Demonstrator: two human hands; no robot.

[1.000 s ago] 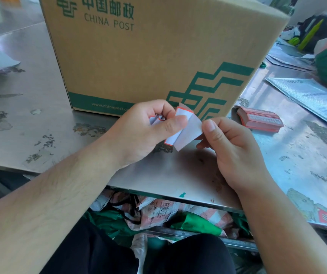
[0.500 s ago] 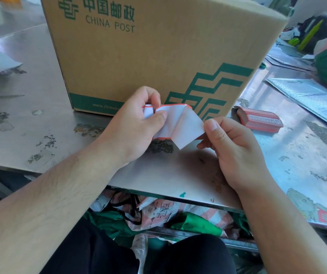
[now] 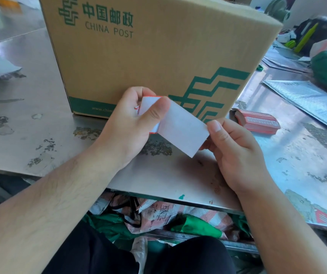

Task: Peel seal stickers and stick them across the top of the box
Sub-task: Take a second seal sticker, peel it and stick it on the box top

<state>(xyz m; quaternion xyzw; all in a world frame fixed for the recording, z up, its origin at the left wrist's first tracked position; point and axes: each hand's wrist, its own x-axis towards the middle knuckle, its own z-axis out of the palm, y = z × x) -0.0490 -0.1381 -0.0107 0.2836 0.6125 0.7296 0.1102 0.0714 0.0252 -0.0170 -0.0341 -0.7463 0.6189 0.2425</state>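
Left hand [image 3: 133, 117] pinching red-edged seal sticker [image 3: 178, 125], right hand [image 3: 232, 147] pinching its white backing end, China Post carton [image 3: 158, 56] at twelve o'clock, sticker stack [image 3: 257, 121] at two o'clock, steel table [image 3: 30, 119]

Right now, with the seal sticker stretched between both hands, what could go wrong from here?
1. The seal sticker is bunched, red edge folded, under the thumb of the left hand; it could crease or stick to itself.
2. The right hand pinches only its far end, so a pull might tear it or slip.
3. The top of the box is barely in view, so placement may go askew.
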